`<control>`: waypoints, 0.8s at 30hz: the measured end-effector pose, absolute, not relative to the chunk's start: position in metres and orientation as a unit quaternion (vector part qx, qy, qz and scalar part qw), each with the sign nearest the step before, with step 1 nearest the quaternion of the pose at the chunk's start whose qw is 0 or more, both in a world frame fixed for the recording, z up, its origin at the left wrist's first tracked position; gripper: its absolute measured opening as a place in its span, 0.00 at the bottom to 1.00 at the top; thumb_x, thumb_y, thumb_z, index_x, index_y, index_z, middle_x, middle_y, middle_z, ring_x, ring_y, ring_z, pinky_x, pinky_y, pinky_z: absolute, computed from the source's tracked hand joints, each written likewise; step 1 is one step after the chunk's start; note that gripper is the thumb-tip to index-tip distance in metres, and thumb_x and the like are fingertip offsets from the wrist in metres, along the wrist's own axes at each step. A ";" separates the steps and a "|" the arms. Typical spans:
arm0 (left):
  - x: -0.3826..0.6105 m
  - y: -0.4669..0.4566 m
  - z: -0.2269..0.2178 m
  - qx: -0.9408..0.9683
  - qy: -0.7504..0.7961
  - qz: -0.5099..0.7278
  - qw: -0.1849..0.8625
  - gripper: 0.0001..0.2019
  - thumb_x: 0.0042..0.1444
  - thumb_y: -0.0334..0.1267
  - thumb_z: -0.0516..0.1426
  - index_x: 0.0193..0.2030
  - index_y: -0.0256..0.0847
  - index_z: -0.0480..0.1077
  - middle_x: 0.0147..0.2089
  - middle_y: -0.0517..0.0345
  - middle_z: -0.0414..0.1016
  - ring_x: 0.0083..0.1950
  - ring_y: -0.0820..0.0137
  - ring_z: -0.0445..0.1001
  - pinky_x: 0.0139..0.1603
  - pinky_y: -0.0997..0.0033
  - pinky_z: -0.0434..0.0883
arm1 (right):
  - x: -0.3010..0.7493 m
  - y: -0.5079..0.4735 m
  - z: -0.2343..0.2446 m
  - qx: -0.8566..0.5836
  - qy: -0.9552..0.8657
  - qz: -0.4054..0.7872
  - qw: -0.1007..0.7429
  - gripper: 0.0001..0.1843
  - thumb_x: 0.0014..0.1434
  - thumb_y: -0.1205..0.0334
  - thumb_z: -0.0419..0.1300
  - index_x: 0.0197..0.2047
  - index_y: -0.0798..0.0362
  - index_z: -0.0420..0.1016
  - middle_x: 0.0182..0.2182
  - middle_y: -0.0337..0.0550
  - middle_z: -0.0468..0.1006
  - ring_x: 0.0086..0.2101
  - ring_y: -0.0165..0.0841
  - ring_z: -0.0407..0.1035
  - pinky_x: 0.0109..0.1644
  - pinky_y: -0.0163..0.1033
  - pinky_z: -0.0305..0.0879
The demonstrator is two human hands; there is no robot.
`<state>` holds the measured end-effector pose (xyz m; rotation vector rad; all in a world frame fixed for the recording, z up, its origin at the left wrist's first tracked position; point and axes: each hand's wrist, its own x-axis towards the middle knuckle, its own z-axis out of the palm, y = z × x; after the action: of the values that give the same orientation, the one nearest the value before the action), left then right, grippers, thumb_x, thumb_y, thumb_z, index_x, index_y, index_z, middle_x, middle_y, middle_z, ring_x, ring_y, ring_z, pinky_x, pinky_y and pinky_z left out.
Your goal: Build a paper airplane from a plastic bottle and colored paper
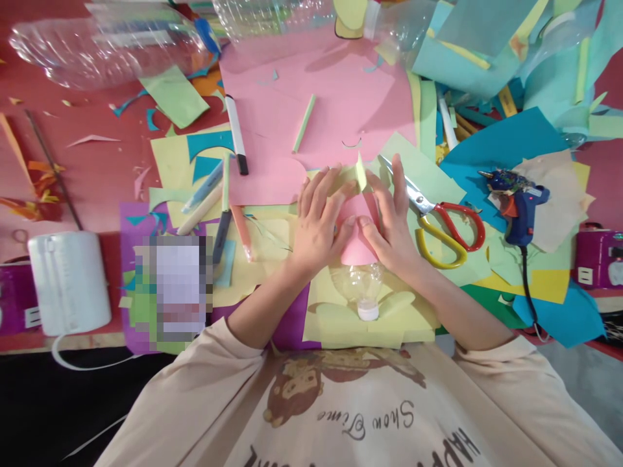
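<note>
A clear plastic bottle (356, 280) lies in front of me with its white cap (368, 311) toward my body. Pink paper (359, 245) is wrapped around its middle. My left hand (316, 224) curves around the left side, thumb pressed on the pink paper. From the right, my right hand (393, 227) grips the wrapped part, its thumb beside the other and its index finger extended. A small pale yellow-green paper piece (361, 174) stands up at the far end between my fingertips. The bottle's far end is mostly hidden by paper and fingers.
Scissors (425, 206) with red and yellow handles lie right of my right hand. Farther right is a blue glue gun (522, 217) with its cord. A black-and-white marker (237, 136) rests on a large pink sheet (341, 84). Plastic bottles (117, 52) and paper scraps line the back.
</note>
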<state>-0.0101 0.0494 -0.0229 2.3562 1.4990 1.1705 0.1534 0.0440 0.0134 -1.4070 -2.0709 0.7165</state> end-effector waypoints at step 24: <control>-0.013 0.052 -0.030 0.786 0.494 0.354 0.116 0.30 0.66 0.54 0.40 0.72 0.49 0.44 0.74 0.50 0.49 0.75 0.57 0.47 0.73 0.50 0.46 | 0.154 0.047 0.013 -0.518 -0.788 0.247 0.224 0.42 0.67 0.63 0.46 0.70 0.27 0.20 0.72 0.26 0.28 0.71 0.41 0.24 0.72 0.60 0.41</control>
<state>-0.0132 0.0517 -0.0296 2.3018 1.4458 1.0378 0.1538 0.0468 0.0125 -1.4306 -2.1735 0.6817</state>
